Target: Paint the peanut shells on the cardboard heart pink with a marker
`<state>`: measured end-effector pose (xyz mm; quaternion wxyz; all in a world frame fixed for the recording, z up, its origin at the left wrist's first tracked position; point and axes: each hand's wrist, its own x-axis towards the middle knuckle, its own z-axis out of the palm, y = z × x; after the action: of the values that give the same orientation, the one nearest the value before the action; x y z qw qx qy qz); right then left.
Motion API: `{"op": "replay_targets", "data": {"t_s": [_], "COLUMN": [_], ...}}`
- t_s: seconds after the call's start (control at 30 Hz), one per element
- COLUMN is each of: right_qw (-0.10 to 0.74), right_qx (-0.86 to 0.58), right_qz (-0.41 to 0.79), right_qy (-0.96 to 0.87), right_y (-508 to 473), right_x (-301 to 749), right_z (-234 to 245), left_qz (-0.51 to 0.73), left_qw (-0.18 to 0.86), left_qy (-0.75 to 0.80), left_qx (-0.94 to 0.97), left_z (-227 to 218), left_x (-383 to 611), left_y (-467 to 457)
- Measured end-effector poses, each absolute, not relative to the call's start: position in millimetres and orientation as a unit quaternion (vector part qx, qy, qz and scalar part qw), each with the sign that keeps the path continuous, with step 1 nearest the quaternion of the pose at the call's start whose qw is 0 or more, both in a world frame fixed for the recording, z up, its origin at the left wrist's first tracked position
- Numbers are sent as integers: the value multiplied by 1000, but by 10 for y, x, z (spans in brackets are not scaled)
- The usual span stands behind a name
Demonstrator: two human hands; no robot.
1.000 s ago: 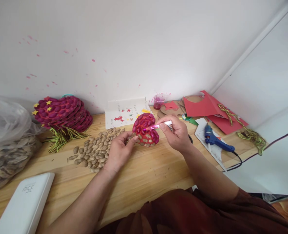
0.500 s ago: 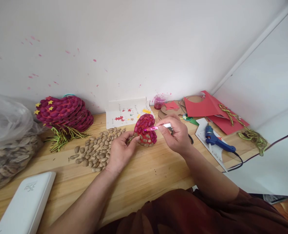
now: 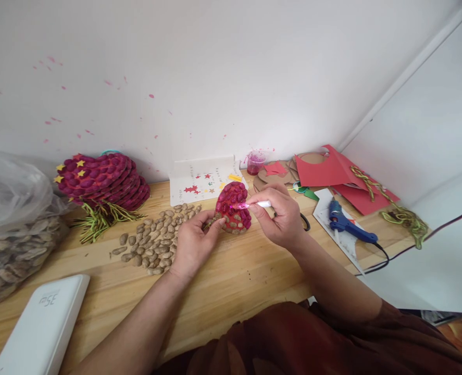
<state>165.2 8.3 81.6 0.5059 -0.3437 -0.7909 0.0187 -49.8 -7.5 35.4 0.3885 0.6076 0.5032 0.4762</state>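
My left hand (image 3: 194, 240) pinches the lower left edge of a round disc covered in shells (image 3: 233, 211), holding it tilted up off the wooden table (image 3: 231, 281). Most of the disc's shells are painted magenta; the bottom ones are bare tan. My right hand (image 3: 281, 214) grips a small white-handled brush with a pink tip (image 3: 254, 204), and the tip touches the painted face of the disc. A loose heap of unpainted shells (image 3: 152, 237) lies just left of my left hand.
A stack of finished magenta discs with yellow stars (image 3: 101, 179) leans on the wall at left, beside a plastic bag of shells (image 3: 12, 234). A white box (image 3: 43, 323) sits front left. A pink paint cup (image 3: 254, 162), sticker sheet (image 3: 199, 185), red paper (image 3: 332, 172) and blue glue gun (image 3: 346, 224) lie right.
The disc has tilted slightly and sunk a little toward the table. The brush tip has shifted a short way left and down across its painted face.
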Motion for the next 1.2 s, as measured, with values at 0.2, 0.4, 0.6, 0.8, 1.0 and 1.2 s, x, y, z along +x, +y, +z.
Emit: {"op": "replay_targets", "data": {"t_s": [0.2,0.4,0.6,0.8,1.0,1.2], "right_qw": [501,499,495,488,484,504], "right_qx": [-324,-323,-322,-334,-322,-338], "right_qz": [11,3,-4,-5,2,14], "right_qy": [-802,-804,-807,-806,-814,-795], "right_y": [76,85,80,63,41,60], "right_x": [1639,1625,1623,1612,1588,1646], "right_z": [813,812,831,828,842,810], "left_qz": [476,476,473,479,475,490], "left_qw": [381,379,384,387,399,473], "left_qy": [503,499,501,505,514,494], "left_qx": [613,617,615,605,592,540], "left_z": [381,363,377,415,381,339], "left_x": [-506,-503,-496,-491,-510,-539], "left_y": [-85,-83,-89,-99,-78,-34]}}
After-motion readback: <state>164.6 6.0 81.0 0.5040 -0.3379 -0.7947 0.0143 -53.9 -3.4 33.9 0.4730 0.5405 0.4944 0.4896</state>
